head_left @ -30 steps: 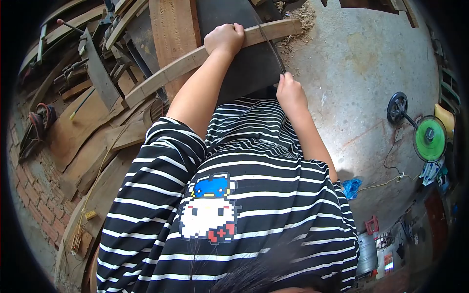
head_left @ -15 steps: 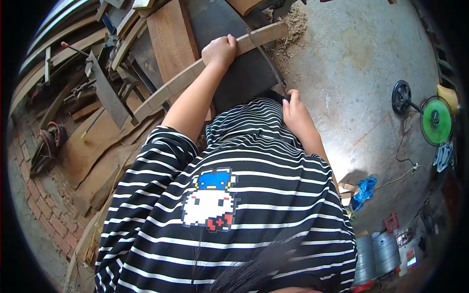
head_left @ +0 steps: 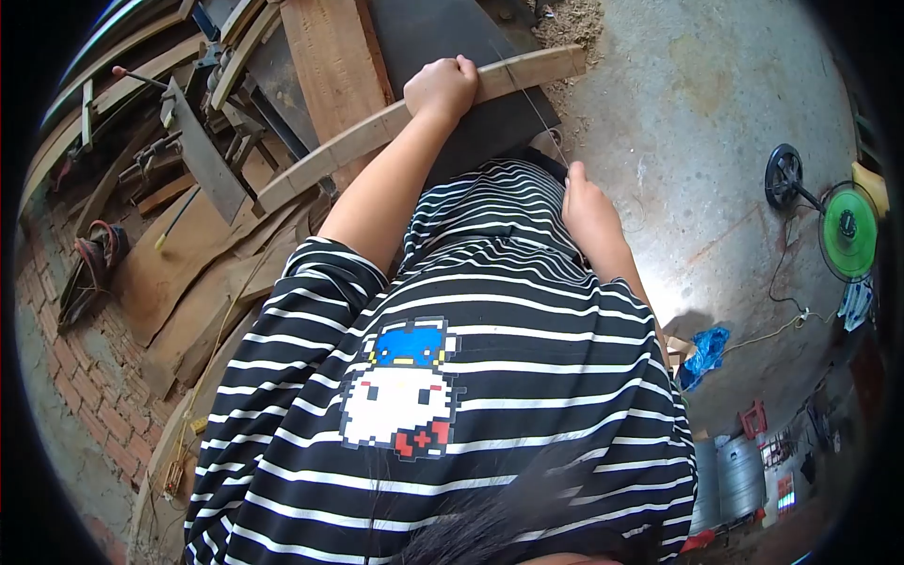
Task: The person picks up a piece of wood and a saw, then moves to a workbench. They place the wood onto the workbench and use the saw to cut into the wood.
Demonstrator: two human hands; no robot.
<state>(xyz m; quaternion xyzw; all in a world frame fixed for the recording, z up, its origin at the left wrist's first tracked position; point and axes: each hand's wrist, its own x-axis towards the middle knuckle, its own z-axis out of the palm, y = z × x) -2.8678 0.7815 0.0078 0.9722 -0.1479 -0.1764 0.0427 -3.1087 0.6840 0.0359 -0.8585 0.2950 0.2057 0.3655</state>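
My left hand (head_left: 441, 89) is closed around a long, narrow wooden strip (head_left: 358, 141), which lies slantwise over a dark flat surface (head_left: 499, 127). Short cross marks show along the strip's side. In my right hand (head_left: 591, 209) is the handle of a handsaw (head_left: 540, 115), mostly hidden by my fingers. Its thin blade, seen nearly edge-on, crosses the strip to the right of my left hand, near the strip's far end.
A brown plank (head_left: 331, 75) lies under the strip. Wood shavings (head_left: 576, 26) cover the floor beyond. Left are a metal blade-like plate (head_left: 202, 155) and stacked boards (head_left: 174, 273). A green fan (head_left: 847, 226) and blue plastic bag (head_left: 704, 358) are on the right.
The strip's far end and both hands appear shifted slightly right in view. My right hand has moved with the saw, and the blade now looks thinner, more edge-on.
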